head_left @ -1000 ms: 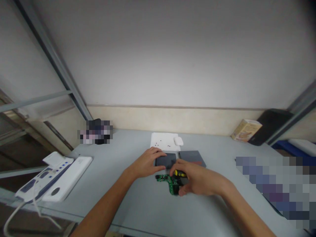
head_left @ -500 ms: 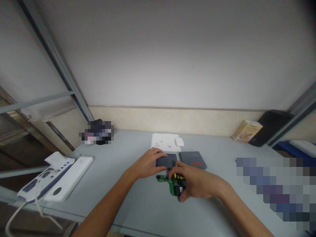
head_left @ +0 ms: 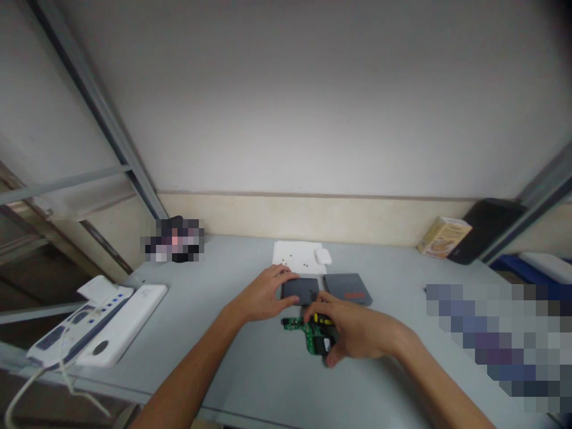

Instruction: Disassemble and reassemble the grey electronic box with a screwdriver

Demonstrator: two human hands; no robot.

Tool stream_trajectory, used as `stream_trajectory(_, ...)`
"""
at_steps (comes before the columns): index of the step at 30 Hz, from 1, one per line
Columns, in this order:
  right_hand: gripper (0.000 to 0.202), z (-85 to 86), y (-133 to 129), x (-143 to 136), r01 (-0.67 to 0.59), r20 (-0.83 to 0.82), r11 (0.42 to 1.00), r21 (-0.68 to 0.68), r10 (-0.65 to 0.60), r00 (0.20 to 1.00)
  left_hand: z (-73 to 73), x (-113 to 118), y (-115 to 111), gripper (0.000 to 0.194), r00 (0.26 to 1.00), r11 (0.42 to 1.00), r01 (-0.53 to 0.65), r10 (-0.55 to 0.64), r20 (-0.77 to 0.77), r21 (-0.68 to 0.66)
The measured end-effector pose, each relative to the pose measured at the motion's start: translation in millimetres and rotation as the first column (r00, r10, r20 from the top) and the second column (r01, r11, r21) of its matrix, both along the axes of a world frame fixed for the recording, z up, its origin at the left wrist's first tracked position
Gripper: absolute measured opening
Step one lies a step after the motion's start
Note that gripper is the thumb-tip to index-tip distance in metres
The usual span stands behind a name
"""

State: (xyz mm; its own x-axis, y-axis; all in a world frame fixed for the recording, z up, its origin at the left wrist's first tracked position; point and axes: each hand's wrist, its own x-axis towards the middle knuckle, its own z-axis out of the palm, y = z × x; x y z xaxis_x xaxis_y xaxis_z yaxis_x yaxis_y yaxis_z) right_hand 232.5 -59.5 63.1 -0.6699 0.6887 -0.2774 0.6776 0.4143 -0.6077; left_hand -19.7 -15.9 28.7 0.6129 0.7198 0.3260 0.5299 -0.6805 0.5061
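My left hand (head_left: 268,293) spans the left side of a dark grey flat casing (head_left: 306,291), fingers at its far edge and thumb at its near edge. Just in front of it, my right hand (head_left: 346,325) curls over a green circuit board (head_left: 309,339) with black parts, gripping it between fingers and thumb. A yellow-and-black handle (head_left: 322,319), like a screwdriver's, shows under the right fingers; its other end is hidden. A second dark grey casing piece (head_left: 347,288) with a reddish label lies right of the first.
Behind the casings lies white paper (head_left: 297,253) with several small dark screws and a white rounded case (head_left: 322,257). At left are a power strip (head_left: 84,319) with cables and a white slab (head_left: 127,322). A yellow box (head_left: 444,237) leans near a black object (head_left: 487,229) at back right.
The view has shifted slightly. Both hands keep nearly the same positions and grips on the casing and the circuit board.
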Motion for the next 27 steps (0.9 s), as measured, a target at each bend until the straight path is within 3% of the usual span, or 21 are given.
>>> stream_trajectory(14,0.069,8.0,-0.5,1.6,0.013,0.012,1.0,-0.008,-0.013,1.0,0.6,-3.4,2.0,0.043,0.999,1.0,-0.022,0.022,-0.027,0.017)
stream_trajectory(27,0.072,2.2,0.1,3.9,0.008,0.006,1.0,0.007,-0.008,1.0,4.3,-4.6,0.3,0.056,1.0,0.999,0.008,-0.009,-0.028,-0.037)
